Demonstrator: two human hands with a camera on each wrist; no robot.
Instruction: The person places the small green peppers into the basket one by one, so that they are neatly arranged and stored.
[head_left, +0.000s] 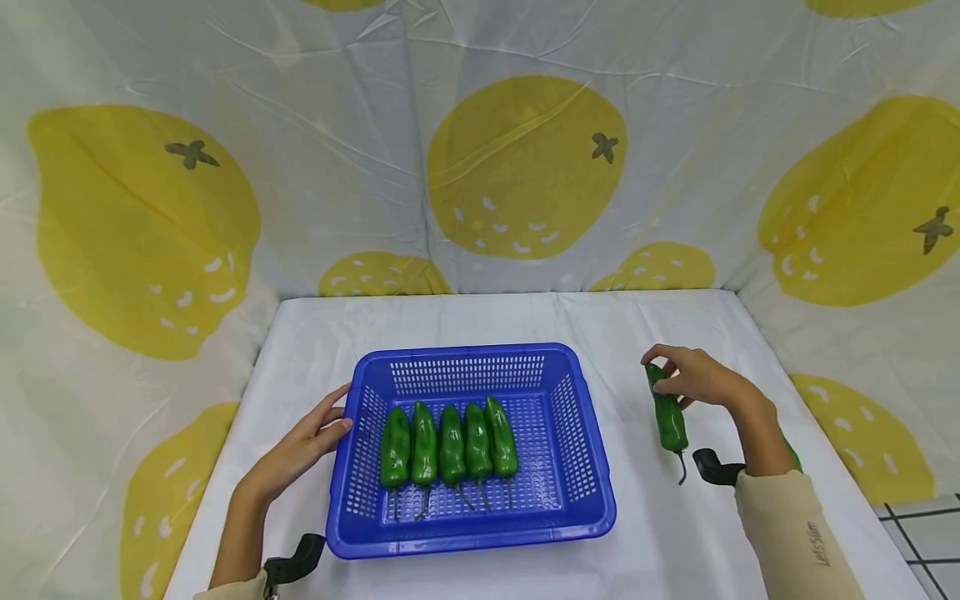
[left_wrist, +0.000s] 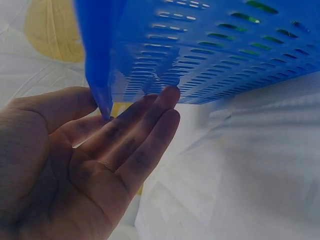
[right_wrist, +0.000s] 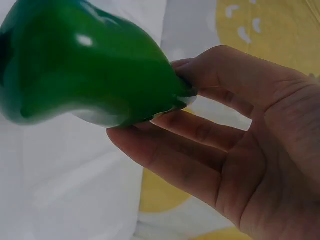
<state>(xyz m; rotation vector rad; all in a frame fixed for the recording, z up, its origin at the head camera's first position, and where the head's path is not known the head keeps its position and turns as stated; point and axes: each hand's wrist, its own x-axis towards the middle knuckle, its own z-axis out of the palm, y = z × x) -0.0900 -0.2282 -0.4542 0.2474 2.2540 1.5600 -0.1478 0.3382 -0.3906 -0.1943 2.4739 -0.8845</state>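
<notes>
A blue plastic basket [head_left: 471,537] stands on the table, with several green peppers [head_left: 451,446] lying side by side in it, stems toward me. My left hand [head_left: 300,454] holds the basket's left rim; the left wrist view shows the rim [left_wrist: 97,65] between thumb and fingers, the other fingers stretched beneath the side wall. To the right of the basket, my right hand [head_left: 697,377] pinches another green pepper [head_left: 670,421] by its far end, stem hanging toward me. Close up in the right wrist view, thumb and fingertips grip the narrow end of this pepper [right_wrist: 95,65].
Part of another green object [head_left: 792,452] shows behind my right wrist, mostly hidden. White cloth covers the table [head_left: 630,533]. Lemon-printed curtains [head_left: 525,167] rise at the back and both sides. Black camera mounts [head_left: 716,468] stick out from both wrists.
</notes>
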